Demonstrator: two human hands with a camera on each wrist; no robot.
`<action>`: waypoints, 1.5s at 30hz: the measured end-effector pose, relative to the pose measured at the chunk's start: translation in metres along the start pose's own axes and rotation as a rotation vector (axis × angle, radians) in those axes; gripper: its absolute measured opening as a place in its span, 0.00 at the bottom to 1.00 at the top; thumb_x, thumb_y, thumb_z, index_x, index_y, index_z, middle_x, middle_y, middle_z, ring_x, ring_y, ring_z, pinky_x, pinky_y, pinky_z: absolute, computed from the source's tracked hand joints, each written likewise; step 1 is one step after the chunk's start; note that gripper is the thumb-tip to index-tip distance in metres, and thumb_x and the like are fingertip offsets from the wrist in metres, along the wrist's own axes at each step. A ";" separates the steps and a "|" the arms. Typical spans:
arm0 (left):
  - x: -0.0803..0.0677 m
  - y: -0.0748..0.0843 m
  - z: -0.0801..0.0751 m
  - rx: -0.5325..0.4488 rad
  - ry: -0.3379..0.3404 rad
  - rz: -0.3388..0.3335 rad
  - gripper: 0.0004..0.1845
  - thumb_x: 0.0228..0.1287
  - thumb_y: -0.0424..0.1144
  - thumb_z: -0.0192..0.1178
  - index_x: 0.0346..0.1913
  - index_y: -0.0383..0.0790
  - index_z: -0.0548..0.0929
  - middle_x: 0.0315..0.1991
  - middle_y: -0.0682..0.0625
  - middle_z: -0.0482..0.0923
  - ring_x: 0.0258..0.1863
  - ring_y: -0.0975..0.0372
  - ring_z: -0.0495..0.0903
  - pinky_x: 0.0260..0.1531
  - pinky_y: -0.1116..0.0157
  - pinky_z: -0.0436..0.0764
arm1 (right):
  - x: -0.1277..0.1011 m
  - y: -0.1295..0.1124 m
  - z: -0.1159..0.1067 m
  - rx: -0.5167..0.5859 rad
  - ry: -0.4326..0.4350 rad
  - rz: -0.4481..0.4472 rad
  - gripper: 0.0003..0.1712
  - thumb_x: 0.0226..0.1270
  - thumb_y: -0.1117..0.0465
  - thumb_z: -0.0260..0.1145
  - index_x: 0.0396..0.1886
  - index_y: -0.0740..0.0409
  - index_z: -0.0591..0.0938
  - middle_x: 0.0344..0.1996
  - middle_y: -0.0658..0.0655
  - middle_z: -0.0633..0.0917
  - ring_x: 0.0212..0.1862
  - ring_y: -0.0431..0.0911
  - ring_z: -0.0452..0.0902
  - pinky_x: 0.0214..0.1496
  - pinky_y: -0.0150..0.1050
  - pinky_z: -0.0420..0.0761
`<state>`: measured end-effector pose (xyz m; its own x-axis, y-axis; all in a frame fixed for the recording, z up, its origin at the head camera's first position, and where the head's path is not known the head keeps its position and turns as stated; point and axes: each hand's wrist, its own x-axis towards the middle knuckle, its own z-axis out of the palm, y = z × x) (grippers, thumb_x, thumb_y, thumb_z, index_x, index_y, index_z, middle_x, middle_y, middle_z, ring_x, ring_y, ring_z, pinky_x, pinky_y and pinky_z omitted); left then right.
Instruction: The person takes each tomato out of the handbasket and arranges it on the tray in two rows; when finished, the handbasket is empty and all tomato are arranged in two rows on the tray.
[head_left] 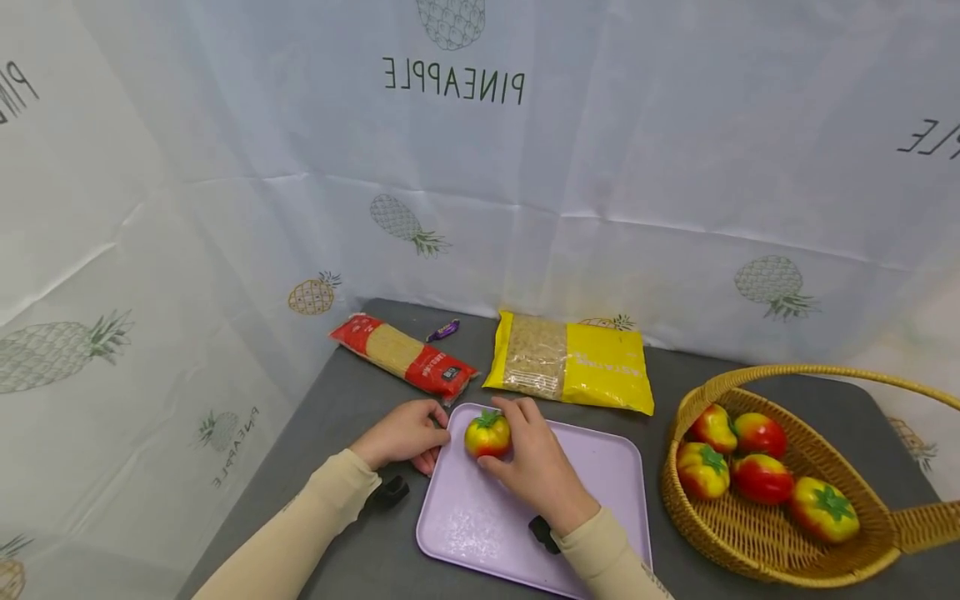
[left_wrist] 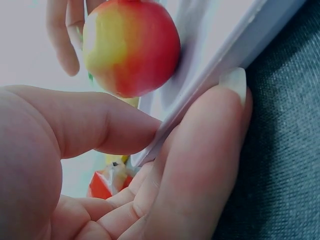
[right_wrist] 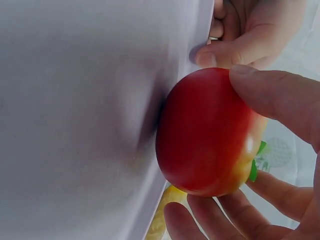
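Note:
A red and yellow bell pepper (head_left: 487, 435) with a green stalk stands on the far left corner of a lilac tray (head_left: 480, 517) on the grey table. My right hand (head_left: 536, 467) curls round the pepper (right_wrist: 207, 132), thumb on one side and fingers on the other, while the pepper rests on the tray (right_wrist: 75, 100). My left hand (head_left: 405, 435) pinches the tray's left rim (left_wrist: 235, 45) between thumb and fingers (left_wrist: 200, 150), just beside the pepper (left_wrist: 131, 47).
A wicker basket (head_left: 750, 567) with a handle holds several more peppers at the right. Behind the tray lie a yellow bag (head_left: 573, 362), a red noodle pack (head_left: 405, 354) and a small purple wrapper (head_left: 443, 330). A pineapple-print sheet backs the table.

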<state>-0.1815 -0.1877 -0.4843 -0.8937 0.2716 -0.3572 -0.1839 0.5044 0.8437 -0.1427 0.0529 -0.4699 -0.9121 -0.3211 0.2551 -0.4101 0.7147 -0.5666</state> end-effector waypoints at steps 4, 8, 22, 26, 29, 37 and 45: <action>0.002 0.002 0.000 0.005 -0.001 -0.006 0.11 0.70 0.35 0.66 0.50 0.35 0.79 0.23 0.44 0.83 0.14 0.61 0.83 0.19 0.64 0.88 | -0.001 0.002 -0.004 0.007 0.001 0.012 0.50 0.53 0.54 0.89 0.75 0.56 0.76 0.57 0.57 0.80 0.54 0.49 0.84 0.62 0.50 0.89; 0.003 0.002 0.000 0.006 0.004 -0.009 0.11 0.71 0.35 0.66 0.50 0.36 0.79 0.23 0.45 0.83 0.14 0.61 0.83 0.19 0.64 0.87 | 0.000 0.004 -0.008 0.020 -0.010 0.032 0.52 0.52 0.53 0.89 0.76 0.55 0.75 0.58 0.58 0.80 0.56 0.50 0.84 0.65 0.51 0.88; 0.001 0.005 0.001 0.015 0.005 -0.016 0.10 0.71 0.35 0.65 0.50 0.36 0.79 0.21 0.45 0.82 0.14 0.61 0.82 0.18 0.65 0.87 | -0.004 0.007 -0.018 0.055 -0.070 0.088 0.54 0.50 0.50 0.90 0.77 0.51 0.75 0.64 0.58 0.79 0.59 0.52 0.82 0.69 0.53 0.85; 0.001 0.005 0.002 0.018 0.007 -0.018 0.10 0.71 0.35 0.65 0.50 0.36 0.79 0.21 0.45 0.82 0.14 0.62 0.82 0.18 0.65 0.87 | -0.004 0.007 -0.020 0.051 -0.074 0.087 0.54 0.50 0.50 0.90 0.77 0.50 0.75 0.65 0.56 0.79 0.60 0.52 0.82 0.69 0.53 0.85; 0.001 0.004 0.002 0.016 0.010 -0.021 0.09 0.71 0.35 0.64 0.49 0.36 0.79 0.21 0.45 0.82 0.14 0.62 0.82 0.18 0.65 0.87 | -0.003 0.006 -0.021 0.052 -0.078 0.085 0.55 0.50 0.49 0.90 0.77 0.50 0.75 0.65 0.55 0.78 0.60 0.53 0.82 0.69 0.54 0.85; 0.004 0.003 0.003 0.021 0.007 -0.016 0.10 0.69 0.34 0.64 0.49 0.36 0.78 0.22 0.45 0.82 0.14 0.62 0.82 0.18 0.64 0.87 | -0.005 0.007 -0.025 0.070 -0.102 0.085 0.54 0.51 0.48 0.89 0.77 0.49 0.75 0.66 0.54 0.78 0.58 0.53 0.83 0.67 0.53 0.85; 0.004 0.000 0.001 0.020 0.006 -0.024 0.10 0.70 0.35 0.65 0.49 0.36 0.79 0.23 0.45 0.82 0.15 0.62 0.83 0.19 0.64 0.87 | -0.003 0.005 -0.030 0.071 -0.131 0.070 0.52 0.54 0.44 0.88 0.76 0.50 0.76 0.66 0.54 0.77 0.58 0.53 0.83 0.66 0.52 0.86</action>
<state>-0.1849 -0.1854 -0.4859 -0.8914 0.2544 -0.3751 -0.1974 0.5271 0.8266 -0.1423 0.0766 -0.4499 -0.9285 -0.3542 0.1111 -0.3406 0.6940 -0.6343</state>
